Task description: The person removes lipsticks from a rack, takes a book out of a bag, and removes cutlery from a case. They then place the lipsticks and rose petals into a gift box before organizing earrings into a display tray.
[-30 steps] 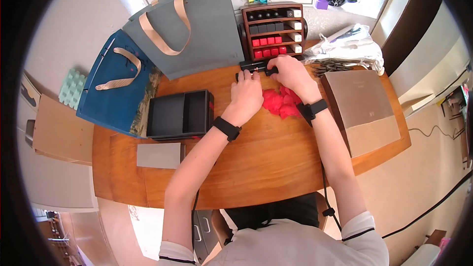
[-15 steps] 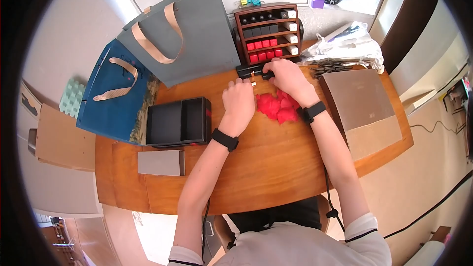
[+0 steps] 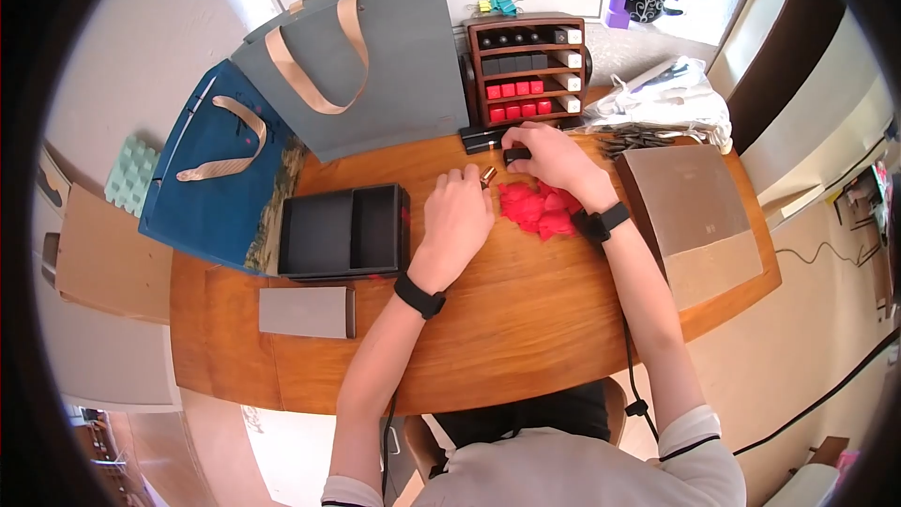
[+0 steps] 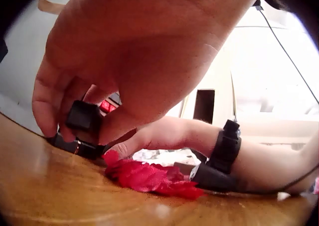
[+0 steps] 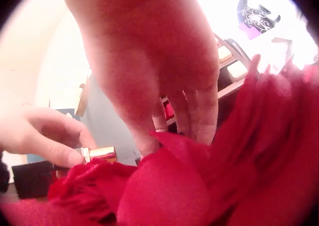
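Note:
My left hand (image 3: pixel 457 218) pinches a lipstick tube (image 3: pixel 488 176) with a gold-coloured upper part, just left of the red petals (image 3: pixel 538 210). Its squarish black base (image 4: pixel 83 115) shows between the fingers in the left wrist view. From the right wrist, the gold part (image 5: pixel 103 153) sticks out past the left thumb. My right hand (image 3: pixel 563 167) holds a small black cap (image 3: pixel 516 156) close over the table, beyond the petals. Behind it lie black tubes (image 3: pixel 481 140) at the foot of a wooden lipstick rack (image 3: pixel 526 120). Petals partly cover the right fingertips in the right wrist view.
A black two-compartment box (image 3: pixel 314 233) and a grey box (image 3: pixel 305 311) are at left. Blue (image 3: pixel 202 197) and grey (image 3: pixel 404 66) paper bags stand behind them. At right lie a brown box (image 3: pixel 694 192), dark slender items (image 3: pixel 633 140) and a white plastic bag (image 3: pixel 657 99).
My hands were close together by the black tubes. The left has drawn back toward me with the lipstick, and its gold part has come into view. The right has stayed nearly in place.

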The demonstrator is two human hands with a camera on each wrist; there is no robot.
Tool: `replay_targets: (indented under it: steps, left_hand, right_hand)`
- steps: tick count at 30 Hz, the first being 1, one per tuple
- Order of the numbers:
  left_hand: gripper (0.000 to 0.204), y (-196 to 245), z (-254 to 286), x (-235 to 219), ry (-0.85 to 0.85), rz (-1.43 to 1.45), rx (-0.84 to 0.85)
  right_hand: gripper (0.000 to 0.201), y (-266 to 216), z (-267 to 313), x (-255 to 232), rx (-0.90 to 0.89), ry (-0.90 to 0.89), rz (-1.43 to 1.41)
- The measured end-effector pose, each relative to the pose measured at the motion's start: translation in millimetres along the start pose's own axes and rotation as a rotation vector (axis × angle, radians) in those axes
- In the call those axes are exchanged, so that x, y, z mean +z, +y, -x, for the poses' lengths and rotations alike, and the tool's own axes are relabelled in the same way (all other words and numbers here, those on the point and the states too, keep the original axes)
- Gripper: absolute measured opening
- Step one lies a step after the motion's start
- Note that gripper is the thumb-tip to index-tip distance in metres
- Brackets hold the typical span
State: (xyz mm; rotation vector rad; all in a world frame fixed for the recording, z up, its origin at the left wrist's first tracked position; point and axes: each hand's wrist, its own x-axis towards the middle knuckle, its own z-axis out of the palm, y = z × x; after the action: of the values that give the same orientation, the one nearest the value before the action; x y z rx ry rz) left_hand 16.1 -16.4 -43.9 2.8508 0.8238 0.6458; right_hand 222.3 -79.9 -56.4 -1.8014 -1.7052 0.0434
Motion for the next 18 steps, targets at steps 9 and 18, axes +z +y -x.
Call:
replay_targets:
  steps: [9, 18]
  left_hand:
    - [0.027, -7.1, 0.4, -53.2, 0.127, 0.095, 0.058]
    - [0.024, -9.6, -5.8, -63.2, 0.190, 0.346, 0.095]
  right_hand:
    - [0.035, -45.8, -9.5, -47.8, 0.054, -0.163, -0.450]
    - [0.035, -69.8, -11.0, -53.2, -0.076, -0.062, -0.473]
